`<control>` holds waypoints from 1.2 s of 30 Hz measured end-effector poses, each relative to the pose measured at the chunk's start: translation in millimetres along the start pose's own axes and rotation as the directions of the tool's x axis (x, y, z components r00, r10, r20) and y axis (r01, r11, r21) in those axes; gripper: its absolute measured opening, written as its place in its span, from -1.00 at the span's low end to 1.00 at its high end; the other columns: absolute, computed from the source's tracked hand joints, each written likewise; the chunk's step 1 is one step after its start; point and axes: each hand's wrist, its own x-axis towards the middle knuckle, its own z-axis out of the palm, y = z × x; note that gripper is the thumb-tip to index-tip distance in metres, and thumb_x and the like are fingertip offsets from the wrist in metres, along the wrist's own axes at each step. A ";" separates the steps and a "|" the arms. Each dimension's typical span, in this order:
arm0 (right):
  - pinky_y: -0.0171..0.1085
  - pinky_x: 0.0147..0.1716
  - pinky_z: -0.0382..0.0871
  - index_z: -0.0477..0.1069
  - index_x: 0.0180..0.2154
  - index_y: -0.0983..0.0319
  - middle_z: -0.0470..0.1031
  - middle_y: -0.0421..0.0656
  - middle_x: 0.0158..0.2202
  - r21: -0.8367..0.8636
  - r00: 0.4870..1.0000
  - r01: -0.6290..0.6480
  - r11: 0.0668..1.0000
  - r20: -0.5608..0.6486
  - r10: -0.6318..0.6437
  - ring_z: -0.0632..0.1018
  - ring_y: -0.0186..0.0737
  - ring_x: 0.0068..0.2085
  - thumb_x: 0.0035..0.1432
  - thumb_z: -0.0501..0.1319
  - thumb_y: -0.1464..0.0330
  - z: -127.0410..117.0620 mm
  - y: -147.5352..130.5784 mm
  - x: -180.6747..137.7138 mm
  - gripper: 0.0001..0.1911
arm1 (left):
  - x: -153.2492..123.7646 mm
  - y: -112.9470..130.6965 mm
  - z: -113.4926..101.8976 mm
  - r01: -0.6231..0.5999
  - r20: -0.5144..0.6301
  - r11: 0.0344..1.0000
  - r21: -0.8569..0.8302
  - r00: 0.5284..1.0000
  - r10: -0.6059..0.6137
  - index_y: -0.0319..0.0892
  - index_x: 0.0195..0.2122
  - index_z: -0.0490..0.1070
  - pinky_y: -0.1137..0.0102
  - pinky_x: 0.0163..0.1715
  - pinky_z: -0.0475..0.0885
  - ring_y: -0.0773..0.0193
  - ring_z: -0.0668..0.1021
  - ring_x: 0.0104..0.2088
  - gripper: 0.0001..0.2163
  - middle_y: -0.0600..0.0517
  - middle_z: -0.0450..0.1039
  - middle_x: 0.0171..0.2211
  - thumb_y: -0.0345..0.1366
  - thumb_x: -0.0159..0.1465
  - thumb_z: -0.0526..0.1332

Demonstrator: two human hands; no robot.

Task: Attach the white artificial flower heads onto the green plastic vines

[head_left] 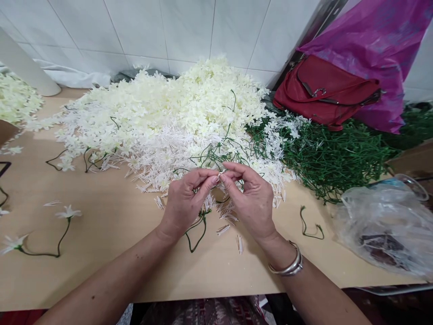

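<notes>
My left hand [185,198] and my right hand [249,201] meet fingertip to fingertip over the middle of the table. Both pinch one small white flower part [220,175]; its exact shape is mostly hidden by the fingers. Just beyond lies a pile of thin white stamens [158,155], with loose green plastic stems [216,153] across it. Behind these rises a large heap of pale artificial blossoms [203,99]. A bent green stem [192,246] lies below my left hand, and several stray stamens [223,230] are scattered beneath my right.
At left lies a two-ended stem with white flowers [58,255]. To the right are a tangle of green stems [338,155], a red handbag [324,92], a purple plastic bag [379,49] and a clear plastic bag [382,225]. A tiled wall [186,27] bounds the back.
</notes>
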 end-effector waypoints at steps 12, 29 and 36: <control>-0.06 -0.07 0.47 0.57 -0.24 0.10 0.65 -0.19 -0.26 -0.167 0.977 0.210 0.963 0.013 -0.211 0.60 -0.13 -0.17 0.34 0.26 0.45 -3.2 -5.3 2.3 -0.85 | -1.9 1.7 5.5 -0.079 -0.058 0.992 -0.098 0.996 0.074 -0.09 -0.13 0.57 0.35 -0.06 0.65 0.26 0.74 -0.18 -0.92 0.06 0.72 -0.19 -0.29 0.37 0.36; -0.17 -0.01 0.46 0.46 -0.20 0.13 0.61 -0.15 -0.17 0.154 0.980 0.089 0.984 -0.188 -0.059 0.62 -0.19 -0.12 0.31 0.34 0.34 -24.2 16.5 29.3 -0.92 | 17.4 -8.6 -33.0 -0.457 0.250 0.810 0.367 0.887 0.388 -0.08 -0.18 0.59 0.23 -0.05 0.49 0.17 0.57 -0.11 -0.88 -0.03 0.51 -0.12 -0.42 0.37 0.28; -0.26 -0.19 0.48 0.43 -0.20 0.14 0.51 -0.25 -0.31 0.224 0.984 0.042 0.974 -0.178 -0.002 0.58 -0.29 -0.30 0.29 0.32 0.33 -25.9 30.1 34.6 -0.91 | 19.1 -14.0 -36.5 -0.543 0.378 0.694 0.473 0.837 0.397 -0.15 0.00 0.52 0.16 -0.05 0.45 0.09 0.51 -0.08 -0.80 -0.12 0.48 -0.06 -0.46 0.41 0.19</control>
